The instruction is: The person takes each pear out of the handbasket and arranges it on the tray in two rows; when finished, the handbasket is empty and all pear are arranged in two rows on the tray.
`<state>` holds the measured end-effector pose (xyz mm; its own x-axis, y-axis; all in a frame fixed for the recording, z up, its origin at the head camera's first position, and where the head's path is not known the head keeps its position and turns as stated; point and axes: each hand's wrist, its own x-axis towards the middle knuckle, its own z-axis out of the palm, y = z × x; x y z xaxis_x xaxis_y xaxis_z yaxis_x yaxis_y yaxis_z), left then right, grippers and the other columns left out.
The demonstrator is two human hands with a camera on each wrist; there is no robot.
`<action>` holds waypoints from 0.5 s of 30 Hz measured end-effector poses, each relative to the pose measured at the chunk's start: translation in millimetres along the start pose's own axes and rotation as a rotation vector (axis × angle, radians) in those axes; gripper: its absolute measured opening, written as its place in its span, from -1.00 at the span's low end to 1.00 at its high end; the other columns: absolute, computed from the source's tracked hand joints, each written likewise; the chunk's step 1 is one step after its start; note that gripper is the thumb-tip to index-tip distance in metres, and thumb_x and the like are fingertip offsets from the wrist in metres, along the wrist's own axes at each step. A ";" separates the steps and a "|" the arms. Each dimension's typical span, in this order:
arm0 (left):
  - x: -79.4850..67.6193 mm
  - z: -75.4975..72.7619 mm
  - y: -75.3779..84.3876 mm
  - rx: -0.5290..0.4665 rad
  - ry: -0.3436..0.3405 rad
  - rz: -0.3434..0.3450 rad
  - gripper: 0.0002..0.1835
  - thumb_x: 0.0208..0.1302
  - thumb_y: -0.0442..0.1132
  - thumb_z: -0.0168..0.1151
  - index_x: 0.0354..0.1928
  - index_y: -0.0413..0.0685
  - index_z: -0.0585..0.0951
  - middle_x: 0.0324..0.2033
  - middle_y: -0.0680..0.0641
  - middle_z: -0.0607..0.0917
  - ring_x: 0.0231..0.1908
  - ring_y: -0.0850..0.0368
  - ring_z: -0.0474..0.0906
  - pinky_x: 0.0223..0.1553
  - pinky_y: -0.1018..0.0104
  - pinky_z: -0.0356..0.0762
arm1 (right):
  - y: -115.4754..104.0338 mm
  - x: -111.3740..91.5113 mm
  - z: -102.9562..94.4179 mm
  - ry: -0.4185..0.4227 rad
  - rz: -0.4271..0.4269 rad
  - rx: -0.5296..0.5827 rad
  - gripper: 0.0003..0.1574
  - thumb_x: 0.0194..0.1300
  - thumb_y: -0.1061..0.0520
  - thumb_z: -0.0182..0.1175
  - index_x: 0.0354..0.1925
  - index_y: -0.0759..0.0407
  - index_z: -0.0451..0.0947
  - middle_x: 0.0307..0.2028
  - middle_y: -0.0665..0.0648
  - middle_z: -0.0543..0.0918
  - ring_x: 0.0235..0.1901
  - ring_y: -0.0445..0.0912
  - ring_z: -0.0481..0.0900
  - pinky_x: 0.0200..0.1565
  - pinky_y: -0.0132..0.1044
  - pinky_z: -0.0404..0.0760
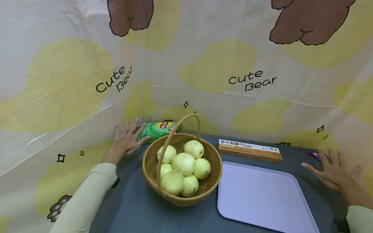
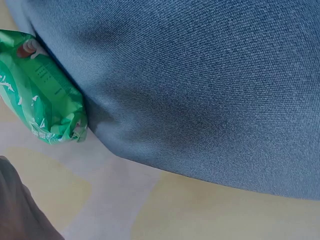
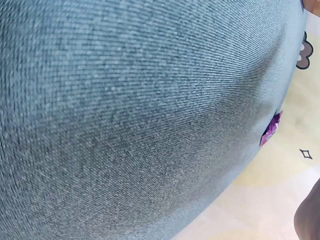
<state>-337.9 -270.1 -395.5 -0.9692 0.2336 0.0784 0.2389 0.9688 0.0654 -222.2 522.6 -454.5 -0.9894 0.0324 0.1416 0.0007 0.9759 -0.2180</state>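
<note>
“Cute Bear” cloth backs a lilac tray and a wicker basket of pale-green fruit. The left hand splays empty beside a green chip bag behind the basket, the right hand likewise near a purple packet. Hasty inward reaching could tip the basket.

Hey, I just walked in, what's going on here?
Someone's left hand is spread beside a green snack bag, and their right hand is spread near a small purple packet. Neither hand grips anything. Between them on the table, a basket holds pale green fruit beside a tray, with a pasta box behind the tray.
</note>
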 end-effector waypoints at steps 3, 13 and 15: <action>0.2 0.3 -0.3 -0.001 0.001 0.000 -0.08 0.55 0.53 -0.45 0.75 0.23 -0.17 0.70 -0.18 -0.34 0.63 -0.41 -0.51 0.36 -0.54 -0.85 | 0.2 0.0 -0.8 -0.017 -0.002 0.010 0.40 0.51 -0.52 -0.04 0.65 0.27 -0.58 0.54 0.64 -0.55 0.42 0.65 -0.75 0.02 0.73 -0.84; -0.5 -0.1 -2.0 0.011 0.027 -0.002 -0.08 0.58 0.50 -0.39 0.75 0.16 -0.10 0.71 -0.24 -0.23 0.63 -0.44 -0.45 0.40 -0.61 -0.71 | 2.5 1.2 -0.2 -0.024 -0.006 0.031 0.39 0.51 -0.51 -0.03 0.66 0.21 -0.60 0.51 0.71 -0.53 0.40 0.68 -0.75 0.01 0.75 -0.84; -1.1 0.6 -2.8 0.014 0.030 0.001 -0.09 0.58 0.49 -0.39 0.75 0.16 -0.09 0.70 -0.25 -0.22 0.63 -0.47 -0.42 0.39 -0.64 -0.67 | 2.5 1.7 0.1 -0.024 -0.012 0.037 0.39 0.51 -0.50 -0.02 0.66 0.20 -0.62 0.51 0.71 -0.54 0.40 0.69 -0.77 0.01 0.73 -0.85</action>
<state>-337.5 -273.0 -396.3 -0.9665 0.2324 0.1085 0.2389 0.9697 0.0512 -223.8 525.0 -454.9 -0.9925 0.0155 0.1211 -0.0157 0.9676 -0.2522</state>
